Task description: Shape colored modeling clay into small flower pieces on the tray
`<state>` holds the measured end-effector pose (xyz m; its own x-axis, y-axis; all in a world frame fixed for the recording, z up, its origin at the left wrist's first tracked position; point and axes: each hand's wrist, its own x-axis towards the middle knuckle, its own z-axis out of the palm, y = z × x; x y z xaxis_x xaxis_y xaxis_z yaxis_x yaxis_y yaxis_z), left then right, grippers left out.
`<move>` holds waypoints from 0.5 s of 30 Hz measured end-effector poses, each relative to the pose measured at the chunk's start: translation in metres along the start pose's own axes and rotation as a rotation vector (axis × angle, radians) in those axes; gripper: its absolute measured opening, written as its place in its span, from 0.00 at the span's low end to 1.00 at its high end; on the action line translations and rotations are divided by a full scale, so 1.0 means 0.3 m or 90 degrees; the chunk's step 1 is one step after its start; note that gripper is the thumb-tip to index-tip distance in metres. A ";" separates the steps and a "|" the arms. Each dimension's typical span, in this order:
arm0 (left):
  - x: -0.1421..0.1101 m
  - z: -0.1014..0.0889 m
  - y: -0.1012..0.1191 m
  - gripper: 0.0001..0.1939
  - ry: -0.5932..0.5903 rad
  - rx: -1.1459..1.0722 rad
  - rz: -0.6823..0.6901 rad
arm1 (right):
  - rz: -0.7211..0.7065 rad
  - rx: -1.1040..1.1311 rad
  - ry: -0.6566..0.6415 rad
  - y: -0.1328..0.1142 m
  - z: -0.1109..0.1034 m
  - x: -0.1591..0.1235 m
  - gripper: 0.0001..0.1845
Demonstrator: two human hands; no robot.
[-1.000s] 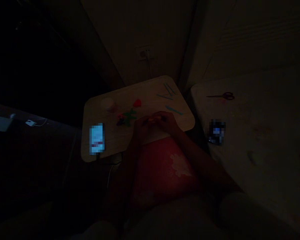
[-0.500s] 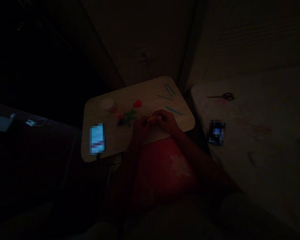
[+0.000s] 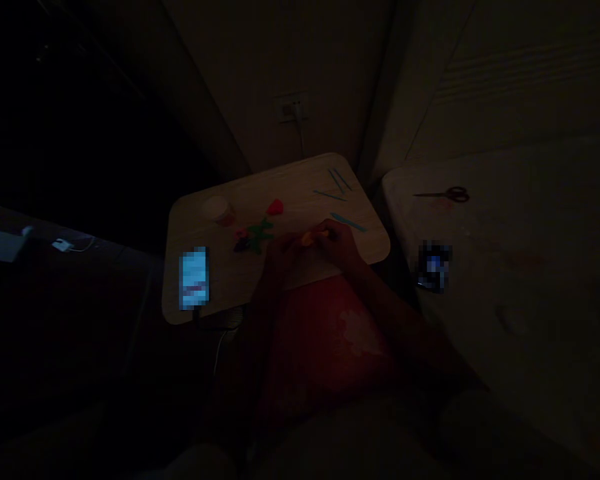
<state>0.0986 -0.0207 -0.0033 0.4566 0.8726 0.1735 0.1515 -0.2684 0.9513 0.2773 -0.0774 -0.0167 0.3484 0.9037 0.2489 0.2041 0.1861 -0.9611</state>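
Centre of frame: left hand [image 3: 281, 253] and right hand [image 3: 341, 243] hold orange piece [image 3: 307, 238] between them, fingers curled narrow; exact fingertip spacing too dark to tell. Versus previous frame, more orange shows. Green piece [image 3: 260, 233], left of hands, unmoved.

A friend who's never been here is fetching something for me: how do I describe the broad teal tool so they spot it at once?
Find the pale, wood-grained table with rounded corners. Towards its right edge, just beyond the person's right hand, lies a long, flat teal tool. It is clearly broader than the three thin bluish sticks behind it.
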 end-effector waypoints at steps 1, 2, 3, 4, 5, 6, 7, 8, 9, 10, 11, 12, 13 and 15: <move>0.000 0.002 0.007 0.20 0.000 0.008 -0.003 | 0.001 -0.009 -0.003 -0.003 -0.001 0.000 0.09; -0.001 0.004 0.014 0.20 0.000 0.010 -0.007 | 0.002 -0.014 -0.007 -0.007 -0.001 -0.001 0.10; -0.002 0.008 0.021 0.20 -0.002 0.008 -0.011 | 0.001 -0.017 -0.013 -0.010 -0.002 -0.002 0.10; -0.004 0.012 0.027 0.20 -0.004 0.004 -0.014 | -0.001 -0.021 -0.021 -0.013 -0.003 -0.003 0.10; -0.005 0.016 0.031 0.21 -0.006 0.002 -0.015 | -0.005 -0.026 -0.028 -0.015 -0.004 -0.004 0.11; -0.007 0.019 0.033 0.22 -0.011 0.005 -0.013 | -0.010 -0.030 -0.037 -0.016 -0.006 -0.006 0.11; -0.008 0.022 0.034 0.22 -0.016 0.014 -0.006 | -0.016 -0.030 -0.050 -0.017 -0.008 -0.008 0.11; -0.008 0.025 0.033 0.21 -0.019 0.027 0.004 | -0.020 -0.025 -0.065 -0.017 -0.010 -0.010 0.12; -0.008 0.026 0.030 0.20 -0.019 0.042 0.015 | -0.022 -0.014 -0.081 -0.017 -0.012 -0.011 0.12; -0.008 0.027 0.027 0.20 -0.017 0.058 0.026 | -0.024 -0.001 -0.095 -0.016 -0.014 -0.012 0.13; -0.008 0.027 0.023 0.19 -0.013 0.072 0.034 | -0.025 0.010 -0.105 -0.015 -0.015 -0.013 0.13; -0.007 0.027 0.019 0.18 -0.008 0.086 0.038 | -0.027 0.015 -0.112 -0.014 -0.016 -0.014 0.13; -0.006 0.027 0.016 0.17 -0.001 0.096 0.038 | -0.028 0.015 -0.113 -0.014 -0.016 -0.015 0.14; -0.005 0.027 0.009 0.15 0.013 0.110 0.035 | -0.035 -0.001 -0.114 -0.016 -0.013 -0.017 0.14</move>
<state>0.1055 -0.0259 -0.0029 0.4506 0.8622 0.2315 0.2756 -0.3810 0.8826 0.2781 -0.0842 -0.0129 0.1689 0.9462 0.2761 0.2196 0.2369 -0.9464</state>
